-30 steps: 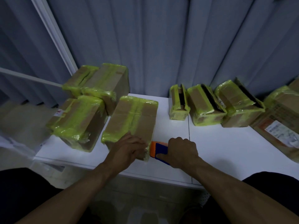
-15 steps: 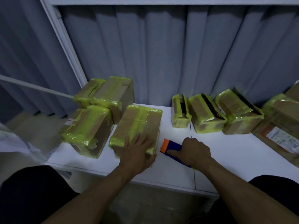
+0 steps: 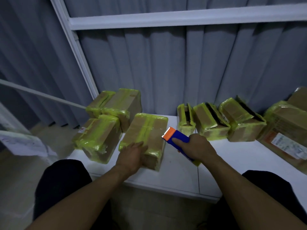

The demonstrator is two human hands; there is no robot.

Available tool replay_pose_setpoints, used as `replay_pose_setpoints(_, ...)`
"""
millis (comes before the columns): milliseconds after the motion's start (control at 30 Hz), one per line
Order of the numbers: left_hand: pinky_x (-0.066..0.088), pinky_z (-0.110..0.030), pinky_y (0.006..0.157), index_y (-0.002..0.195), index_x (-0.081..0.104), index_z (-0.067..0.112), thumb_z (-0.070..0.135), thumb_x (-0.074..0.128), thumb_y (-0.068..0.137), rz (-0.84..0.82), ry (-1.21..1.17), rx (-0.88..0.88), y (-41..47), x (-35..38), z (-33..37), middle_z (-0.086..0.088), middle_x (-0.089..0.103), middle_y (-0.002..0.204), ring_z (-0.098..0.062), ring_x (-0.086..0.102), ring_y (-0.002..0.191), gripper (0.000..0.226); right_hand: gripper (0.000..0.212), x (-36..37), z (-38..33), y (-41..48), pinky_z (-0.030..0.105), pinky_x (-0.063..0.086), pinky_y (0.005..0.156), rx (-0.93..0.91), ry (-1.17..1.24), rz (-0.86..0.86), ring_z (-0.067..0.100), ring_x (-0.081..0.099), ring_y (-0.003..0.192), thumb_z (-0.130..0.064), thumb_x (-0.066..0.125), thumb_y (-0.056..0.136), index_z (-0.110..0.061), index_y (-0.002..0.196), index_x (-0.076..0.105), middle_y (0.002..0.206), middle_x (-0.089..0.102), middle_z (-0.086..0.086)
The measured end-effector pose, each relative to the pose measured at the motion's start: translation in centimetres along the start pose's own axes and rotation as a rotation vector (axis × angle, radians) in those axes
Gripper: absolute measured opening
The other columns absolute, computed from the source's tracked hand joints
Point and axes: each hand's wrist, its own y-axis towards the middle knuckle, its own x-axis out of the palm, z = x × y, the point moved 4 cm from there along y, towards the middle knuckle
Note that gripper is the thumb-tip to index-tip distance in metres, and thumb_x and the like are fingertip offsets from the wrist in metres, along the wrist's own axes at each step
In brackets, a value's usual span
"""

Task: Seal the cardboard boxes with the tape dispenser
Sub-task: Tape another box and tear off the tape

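Yellow tape (image 3: 146,128) across near box (image 3: 132,130), likely sealed; left hand (image 3: 132,155) flat on it, right hand (image 3: 196,148) clamped on tape dispenser (image 3: 176,138); gaping boxes (image 3: 211,125) far right pending.

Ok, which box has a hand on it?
The flat middle box left of the tape dispenser; only it has the left hand resting on its near end.

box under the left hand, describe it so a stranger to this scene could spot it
On the white table by the grey curtain, tape-wrapped boxes form a left cluster and a right row. The box lies flat between them, the only one with the left hand resting on it and the tape dispenser at its right edge.
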Motion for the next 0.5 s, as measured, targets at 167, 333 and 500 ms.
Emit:
replay_pose_setpoints(167, 0.036, -0.027, 0.106, 0.14, 0.055, 0.024, 0.026, 0.059, 0.097, 0.043, -0.134, -0.012, 2.1, -0.8, 0.2, -0.003, 0.052, 0.146, -0.025, 0.049, 0.132, 0.043, 0.088, -0.8, -1.5, 2.8, 0.043, 0.062, 0.075, -0.053, 0.125, 0.009, 0.018, 0.07, 0.074, -0.1, 0.045, 0.06, -0.019, 0.085, 0.063, 0.082, 0.071, 0.001)
replay_pose_setpoints(333, 0.052, -0.037, 0.092, 0.126, 0.065, 0.024, 0.031, 0.058, 0.095, 0.066, -0.1, -0.047, 7.2, -0.6, 0.8, -0.005, 0.065, 0.128, -0.027, 0.059, 0.118, 0.032, 0.079, -2.5, -2.8, 7.4, 0.039, 0.061, 0.072, -0.076, 0.143, 0.022, 0.019, 0.069, 0.073, -0.092, 0.051, 0.067, -0.016, 0.086, 0.064, 0.079, 0.07, 0.002)
replay_pose_setpoints(500, 0.055, -0.036, 0.075, 0.114, 0.061, 0.023, 0.021, 0.053, 0.094, 0.104, 0.024, -0.049, 13.7, -0.1, -0.2, -0.005, 0.069, 0.105, -0.028, 0.064, 0.101, 0.021, 0.074, -2.3, -2.5, 11.8, 0.03, 0.049, 0.061, -0.086, 0.135, -0.021, 0.017, 0.066, 0.068, -0.088, 0.054, 0.074, -0.016, 0.081, 0.063, 0.075, 0.068, -0.001)
